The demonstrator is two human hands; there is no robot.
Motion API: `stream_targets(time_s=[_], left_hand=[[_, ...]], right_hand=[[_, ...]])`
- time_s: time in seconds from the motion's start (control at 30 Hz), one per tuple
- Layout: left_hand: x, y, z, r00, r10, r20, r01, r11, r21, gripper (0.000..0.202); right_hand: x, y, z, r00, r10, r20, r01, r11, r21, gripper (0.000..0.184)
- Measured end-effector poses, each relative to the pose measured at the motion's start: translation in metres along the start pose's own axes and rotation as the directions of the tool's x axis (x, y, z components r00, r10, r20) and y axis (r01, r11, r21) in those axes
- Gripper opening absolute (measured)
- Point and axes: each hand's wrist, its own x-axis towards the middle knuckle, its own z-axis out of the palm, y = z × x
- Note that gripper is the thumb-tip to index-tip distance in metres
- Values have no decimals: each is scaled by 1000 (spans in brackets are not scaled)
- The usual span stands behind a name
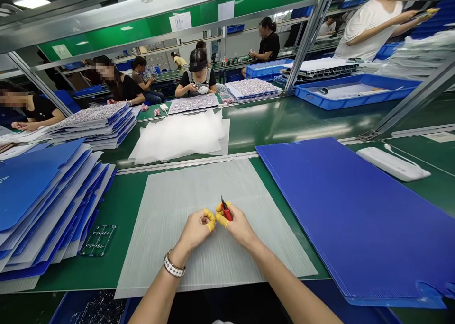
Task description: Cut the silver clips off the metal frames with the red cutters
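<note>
My right hand (239, 224), with yellow finger cots on its fingertips, is closed around small red-handled cutters (226, 212) whose dark tip points up and away. Close beside it, my left hand (195, 227) is pinched, also in yellow finger cots. Something tiny may sit between those fingertips, too small to make out. Both hands hover over a whitish translucent sheet (170, 205) lying on the green bench.
Stacked blue and white sheets (42, 191) rise at left, beside a thin dark frame (99, 241). A large blue board (341, 210) and a white power strip (393, 164) lie right. White foam sheets (181, 137) are beyond. Metal posts (307, 40) stand ahead; several people work farther back.
</note>
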Motion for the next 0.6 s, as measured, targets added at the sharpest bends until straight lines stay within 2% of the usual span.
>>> stream_targets(time_s=[0.13, 0.3, 0.43, 0.6], left_hand=[[-2, 2, -1, 1000, -18, 15, 19, 997, -81, 11], [-3, -1, -3, 1000, -17, -26, 11, 973, -230, 29], [-5, -7, 1, 998, -38, -51, 23, 965, -261, 33], [-5, -7, 7, 995, -34, -97, 11, 974, -226, 28]], right_hand=[[1, 4, 0, 999, 33, -16, -32, 998, 54, 20], [4, 7, 4, 987, 157, -38, -141, 950, 278, 30], [5, 8, 8, 985, 152, -78, -108, 908, 406, 35], [2, 5, 9, 985, 123, -123, -70, 926, 371, 35]])
